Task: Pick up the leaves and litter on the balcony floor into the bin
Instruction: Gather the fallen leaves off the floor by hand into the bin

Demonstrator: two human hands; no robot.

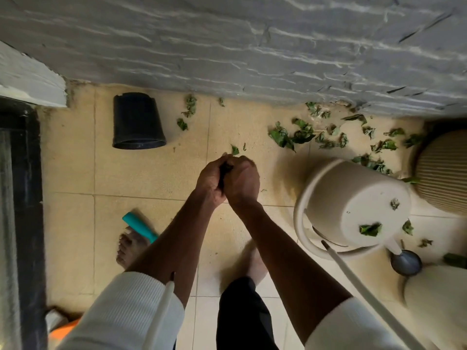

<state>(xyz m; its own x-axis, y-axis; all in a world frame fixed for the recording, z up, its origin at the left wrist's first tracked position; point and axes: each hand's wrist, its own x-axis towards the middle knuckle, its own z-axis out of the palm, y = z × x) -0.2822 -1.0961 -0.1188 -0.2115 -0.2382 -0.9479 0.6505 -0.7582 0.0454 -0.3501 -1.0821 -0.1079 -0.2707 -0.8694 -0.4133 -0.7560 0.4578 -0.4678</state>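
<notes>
2 hands [227, 180] clasp a dark wad together, fingers curled; the black bin [137, 121] lies up-left, nearer the left hand [211, 179].

In front of me rises a rough grey stone-textured wall [252, 46], meeting a floor of pale beige square tiles [156, 178]. On my left runs a dark door frame [27, 198]; a ribbed cream planter [444, 173] stands at the right. Soft daylight falls evenly.

Tiled floor [151, 178] bears leaves [281, 137], black bin [137, 122].
</notes>
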